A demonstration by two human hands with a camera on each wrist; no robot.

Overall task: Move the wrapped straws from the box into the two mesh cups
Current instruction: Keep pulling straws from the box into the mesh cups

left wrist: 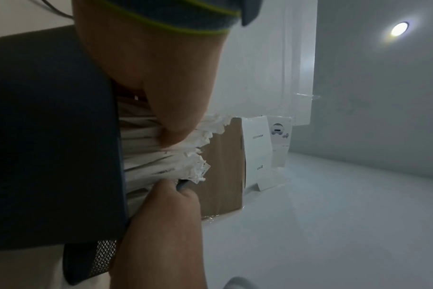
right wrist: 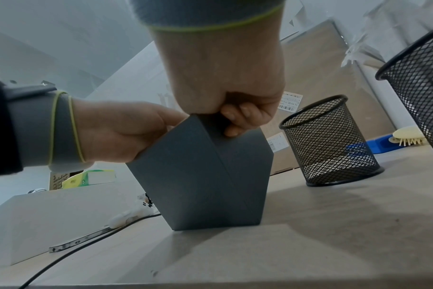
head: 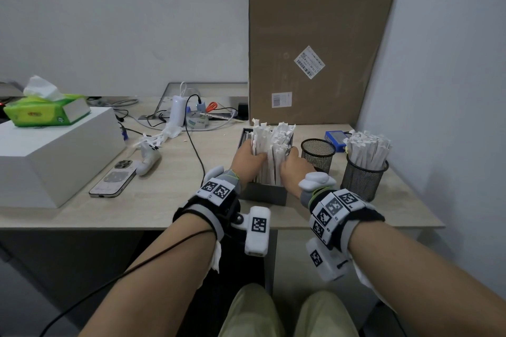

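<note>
1. While the dark grey cardboard box [head: 267, 193] stood at frame centre, both hands gripped its white paper-wrapped straws [head: 269, 145]: left hand [head: 247, 157], right hand [head: 294, 165].
2. Right of it stood an empty black wire-mesh cup [head: 318, 154], then a straw-filled black mesh cup [head: 364, 179] near the desk's right edge.

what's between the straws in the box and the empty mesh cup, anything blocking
Nothing visible blocks it. The empty mesh cup stands just right of the dark box, its mouth open. Both hands already grip the wrapped straws: left hand, right hand. The far cup is already full.
</note>
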